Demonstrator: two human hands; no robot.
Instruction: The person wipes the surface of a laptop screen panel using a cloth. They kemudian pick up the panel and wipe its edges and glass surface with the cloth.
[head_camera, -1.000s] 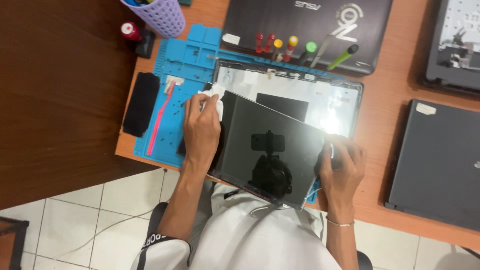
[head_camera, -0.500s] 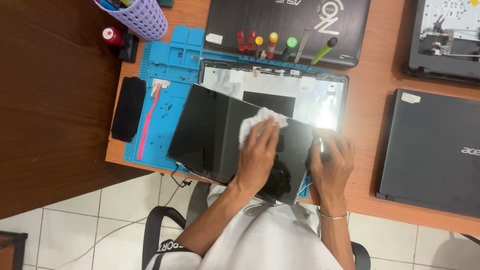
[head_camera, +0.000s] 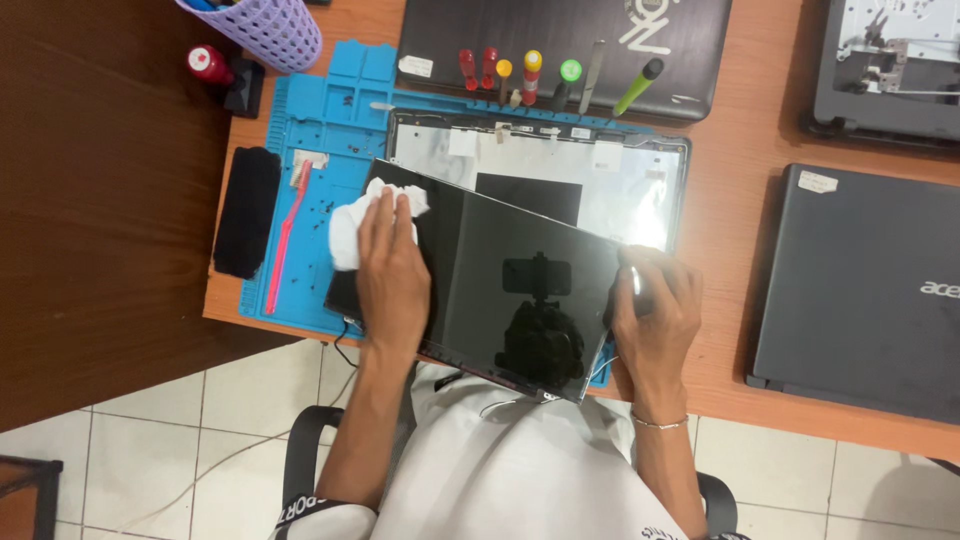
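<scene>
**Wiping a loose laptop screen panel over a repair mat**

A person is looking down at a dark, glossy screen panel (head_camera: 500, 280) lying tilted across the centre of the frame, its near edge overhanging the orange table (head_camera: 740, 190) toward their lap. The panel is resting partly on an opened laptop lid shell (head_camera: 620, 170) and a blue repair mat (head_camera: 330, 110), probably so it stays off the bare table.

The left hand (head_camera: 392, 265), left of centre, is pressing a white cloth (head_camera: 350, 225) flat against the panel's upper left corner, fingers extended and close together. The right hand (head_camera: 655, 310), right of centre, is curling its grip around the panel's right edge, apparently steadying it against the wiping.

Screwdrivers (head_camera: 520, 72) are lying along the closed laptop (head_camera: 565, 40) at the top.
</scene>
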